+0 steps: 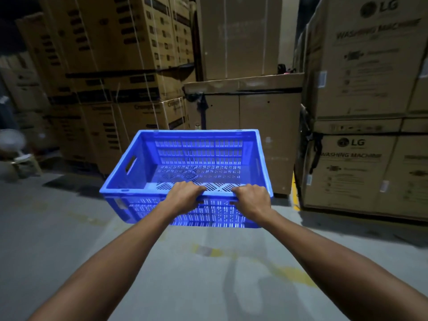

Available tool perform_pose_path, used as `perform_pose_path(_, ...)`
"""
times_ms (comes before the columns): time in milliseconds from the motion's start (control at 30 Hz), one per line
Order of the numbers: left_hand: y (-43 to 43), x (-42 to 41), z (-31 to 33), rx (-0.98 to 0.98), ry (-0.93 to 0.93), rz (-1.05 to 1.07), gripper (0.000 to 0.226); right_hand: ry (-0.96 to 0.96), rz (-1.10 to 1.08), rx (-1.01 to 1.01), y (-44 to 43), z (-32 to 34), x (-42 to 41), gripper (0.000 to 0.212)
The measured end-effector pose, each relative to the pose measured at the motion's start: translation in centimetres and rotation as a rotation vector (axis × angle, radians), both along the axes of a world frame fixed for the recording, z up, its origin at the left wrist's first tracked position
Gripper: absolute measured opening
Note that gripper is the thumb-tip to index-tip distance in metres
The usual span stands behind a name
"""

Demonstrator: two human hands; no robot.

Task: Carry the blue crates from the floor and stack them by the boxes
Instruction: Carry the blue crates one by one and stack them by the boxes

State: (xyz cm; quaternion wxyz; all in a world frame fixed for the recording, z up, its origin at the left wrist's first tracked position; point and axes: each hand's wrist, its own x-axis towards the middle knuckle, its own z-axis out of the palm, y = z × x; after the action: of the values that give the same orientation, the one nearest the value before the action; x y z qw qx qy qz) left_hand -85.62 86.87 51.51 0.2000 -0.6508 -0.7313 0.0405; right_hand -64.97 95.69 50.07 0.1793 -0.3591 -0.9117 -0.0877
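In the centre of the frame an empty blue crate [185, 172] hangs clear of the grey floor [58, 239], held by its near rim with both arms stretched forward. The left hand [185, 195] is closed over that rim just left of its middle, fingers curled inward over the edge; the right hand [251, 200] is clamped the same way just beside it, towards the crate's right corner. The crate's walls and base are slotted, and a handle cutout shows in its left wall. Behind it, filling the upper half of the frame, stand cardboard boxes [243, 107] — tall stacks at upper left, and washing machine cartons [361, 163] (printed LG) at right. Yellow floor markings [295, 200] run along the foot of those cartons.
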Motion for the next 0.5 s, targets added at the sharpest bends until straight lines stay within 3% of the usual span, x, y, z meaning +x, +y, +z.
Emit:
perform_pose_path(267,15.3,-5.1,1.5,-0.013,0.004,-0.021,0.019,-0.027,-0.005,-0.117,16.1,1.4,-6.1,0.029)
perform_pose_path(433,23.2,-8.6,2.0,-0.062,-0.086,-0.015,0.027,-0.230,0.026,-0.223,25.1,3.8,-10.6,0.048)
perform_pose_path(500,25.5,-10.2,1.1,-0.088,-0.125,-0.007,0.029,-0.273,0.053,-0.226,27.7,3.5,-12.4,0.046)
